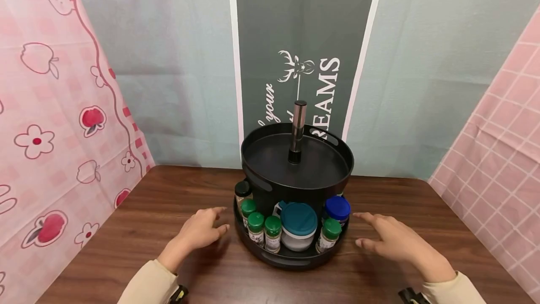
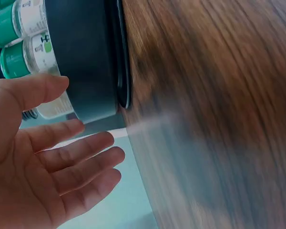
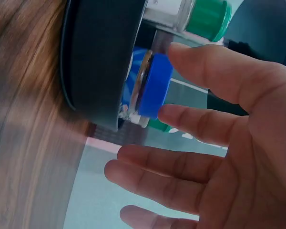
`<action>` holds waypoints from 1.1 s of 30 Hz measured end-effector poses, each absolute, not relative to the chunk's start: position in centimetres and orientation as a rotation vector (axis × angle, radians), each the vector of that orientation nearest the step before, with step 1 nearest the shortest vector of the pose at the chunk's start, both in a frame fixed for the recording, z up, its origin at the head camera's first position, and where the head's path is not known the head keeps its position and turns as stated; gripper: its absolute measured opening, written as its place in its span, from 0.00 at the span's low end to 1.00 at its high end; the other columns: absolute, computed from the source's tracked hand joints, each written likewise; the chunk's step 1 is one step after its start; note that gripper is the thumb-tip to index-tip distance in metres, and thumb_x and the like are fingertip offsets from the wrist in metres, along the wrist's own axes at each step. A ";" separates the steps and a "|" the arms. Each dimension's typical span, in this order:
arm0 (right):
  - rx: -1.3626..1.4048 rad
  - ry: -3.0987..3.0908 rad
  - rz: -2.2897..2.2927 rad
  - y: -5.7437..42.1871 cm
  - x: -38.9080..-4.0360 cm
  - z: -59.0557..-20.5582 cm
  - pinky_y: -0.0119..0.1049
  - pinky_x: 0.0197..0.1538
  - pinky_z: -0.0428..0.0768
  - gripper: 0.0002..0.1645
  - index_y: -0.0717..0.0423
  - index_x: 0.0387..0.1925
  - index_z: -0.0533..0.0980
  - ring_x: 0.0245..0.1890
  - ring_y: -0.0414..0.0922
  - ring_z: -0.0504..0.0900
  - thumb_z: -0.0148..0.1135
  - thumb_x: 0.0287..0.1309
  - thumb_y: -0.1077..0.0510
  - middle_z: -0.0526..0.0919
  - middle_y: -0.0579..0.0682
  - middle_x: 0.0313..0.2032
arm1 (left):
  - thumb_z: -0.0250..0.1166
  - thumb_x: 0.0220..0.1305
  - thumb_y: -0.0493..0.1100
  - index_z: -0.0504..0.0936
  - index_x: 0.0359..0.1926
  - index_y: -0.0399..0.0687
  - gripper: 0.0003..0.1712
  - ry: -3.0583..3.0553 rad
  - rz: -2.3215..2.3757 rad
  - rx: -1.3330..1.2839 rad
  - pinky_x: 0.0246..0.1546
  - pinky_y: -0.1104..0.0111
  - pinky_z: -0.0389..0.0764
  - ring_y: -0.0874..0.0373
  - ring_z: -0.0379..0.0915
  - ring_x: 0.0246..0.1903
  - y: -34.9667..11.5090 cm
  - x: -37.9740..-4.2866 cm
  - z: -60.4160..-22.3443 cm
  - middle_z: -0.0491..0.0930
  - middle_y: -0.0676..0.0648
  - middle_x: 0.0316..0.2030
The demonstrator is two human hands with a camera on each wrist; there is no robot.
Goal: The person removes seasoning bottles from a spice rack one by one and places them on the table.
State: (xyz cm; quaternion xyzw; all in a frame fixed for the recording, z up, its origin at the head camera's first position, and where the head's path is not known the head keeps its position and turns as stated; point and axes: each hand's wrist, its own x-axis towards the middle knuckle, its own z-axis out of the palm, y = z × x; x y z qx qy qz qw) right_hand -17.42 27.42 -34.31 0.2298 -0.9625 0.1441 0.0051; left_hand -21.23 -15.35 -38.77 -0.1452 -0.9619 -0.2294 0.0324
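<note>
Pale grey drapes (image 1: 181, 60) hang behind a wood-grain tabletop (image 1: 139, 229), where a black two-tier rack (image 1: 295, 193) stands upright. Its lower tray (image 1: 291, 262) carries a teal-lidded container (image 1: 299, 219), green-capped jars (image 1: 273, 233), a black-capped jar (image 1: 243, 189) and a blue-capped jar (image 1: 337, 209); a metal post (image 1: 298, 125) rises from the upper tray (image 1: 261, 154). The left hand (image 1: 202, 229) and right hand (image 1: 388, 238) flank the rack, fingers loosely spread and gripping nothing. The left is apart from the lower tray; the right is just beside the blue-capped jar, contact uncertain. The jars' caps rise above the low rim, so a fingertip catching one could topple it. A push from one side alone could slide or swing the rack, knocking jars together. Lifting by the lower rim could set the tall stack leaning, and a tug on the post might part the tiers; how they are joined cannot be told.
</note>
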 end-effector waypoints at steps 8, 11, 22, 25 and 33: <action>0.770 -3.029 0.512 26.4 -17.3 -33.6 0.56 0.45 0.75 0.37 0.57 0.57 0.68 0.47 0.56 0.74 0.62 0.50 0.41 0.77 0.60 0.49 | 0.63 0.54 0.44 0.73 0.52 0.31 0.27 -2.906 -0.855 -0.436 0.36 0.55 0.78 0.52 0.76 0.34 -14.5 -21.6 -38.6 0.82 0.41 0.33; 0.791 -3.016 0.511 26.1 -17.3 -33.4 0.56 0.45 0.75 0.37 0.58 0.57 0.68 0.47 0.56 0.74 0.62 0.50 0.41 0.77 0.60 0.49 | 0.63 0.55 0.45 0.71 0.53 0.30 0.30 -2.892 -0.920 -0.422 0.34 0.57 0.78 0.55 0.76 0.32 -14.1 -21.8 -38.5 0.82 0.43 0.31; 0.842 -3.013 0.559 25.1 -17.4 -33.1 0.55 0.43 0.76 0.39 0.61 0.58 0.67 0.45 0.55 0.75 0.61 0.51 0.41 0.76 0.64 0.48 | 0.61 0.56 0.48 0.62 0.58 0.23 0.37 -2.896 -0.947 -0.357 0.30 0.58 0.76 0.58 0.70 0.22 -12.7 -21.9 -38.7 0.73 0.51 0.16; 0.839 -3.023 0.566 25.0 -17.4 -33.0 0.55 0.42 0.76 0.40 0.60 0.58 0.66 0.44 0.55 0.76 0.61 0.50 0.40 0.76 0.64 0.48 | 0.61 0.56 0.47 0.62 0.58 0.23 0.37 -2.891 -0.985 -0.366 0.24 0.62 0.72 0.60 0.65 0.16 -12.6 -21.9 -38.8 0.70 0.51 0.14; 0.846 -3.031 0.578 24.6 -17.4 -32.7 0.53 0.40 0.77 0.40 0.61 0.59 0.65 0.41 0.54 0.77 0.61 0.50 0.41 0.76 0.64 0.48 | 0.61 0.55 0.42 0.64 0.57 0.25 0.33 -2.853 -1.082 -0.419 0.16 0.67 0.70 0.62 0.66 0.10 -12.4 -22.0 -39.2 0.70 0.54 0.09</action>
